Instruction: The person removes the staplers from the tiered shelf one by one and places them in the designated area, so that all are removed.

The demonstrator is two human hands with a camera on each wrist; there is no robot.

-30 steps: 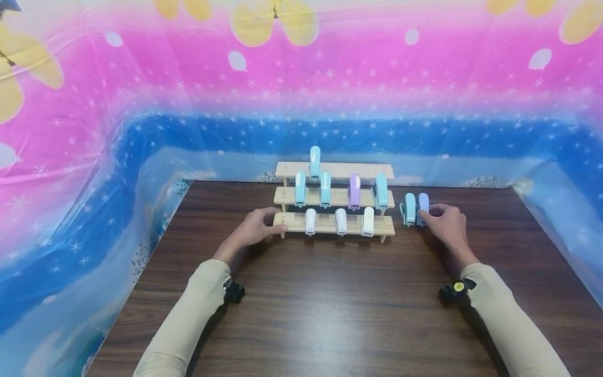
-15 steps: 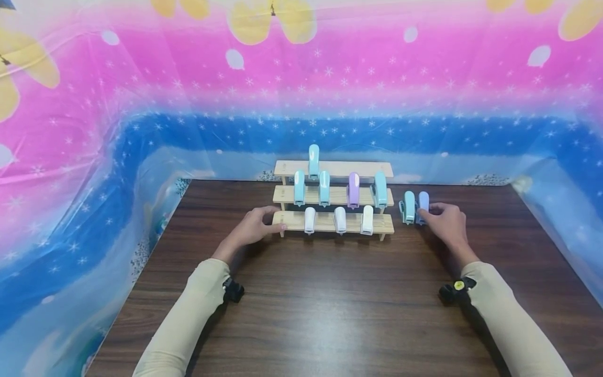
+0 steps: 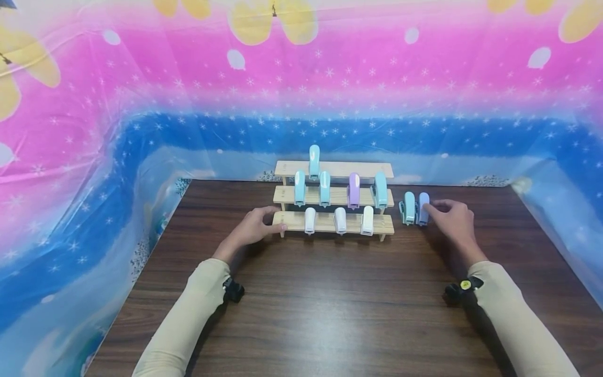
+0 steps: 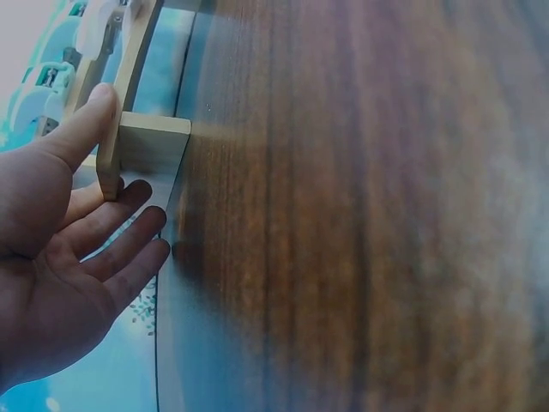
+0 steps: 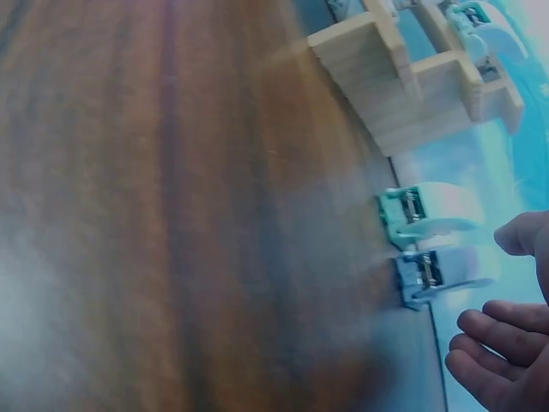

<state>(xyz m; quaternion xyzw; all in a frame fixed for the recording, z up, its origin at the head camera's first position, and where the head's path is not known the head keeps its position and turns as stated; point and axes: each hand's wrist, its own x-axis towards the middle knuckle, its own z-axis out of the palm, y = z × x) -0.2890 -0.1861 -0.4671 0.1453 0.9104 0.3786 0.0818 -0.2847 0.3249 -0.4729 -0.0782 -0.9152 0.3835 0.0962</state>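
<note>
In the head view, my left hand (image 3: pixel 252 228) grips the left end of the lowest shelf of a three-tier wooden stand (image 3: pixel 325 222). The left wrist view has the thumb on top of the board and a finger under it, the other fingers spread. To the stand's right, a teal stapler (image 3: pixel 409 208) and a lavender-blue stapler (image 3: pixel 421 213) stand side by side on the table. My right hand (image 3: pixel 456 222) is right beside the lavender-blue one. In the right wrist view its thumb and loose fingers are spread apart, with a gap to the stapler (image 5: pixel 446 273).
Three white staplers (image 3: pixel 340 221) line the lowest shelf. The middle shelf bears teal staplers (image 3: pixel 324 189) and a purple one (image 3: pixel 354 191); one teal stapler (image 3: pixel 314 161) is on top. A patterned cloth (image 3: pixel 301 94) hangs behind the dark wooden table (image 3: pixel 301 303).
My right hand has let go of the lavender-blue stapler and drawn back slightly to the right. The left hand and the stand have stayed put.
</note>
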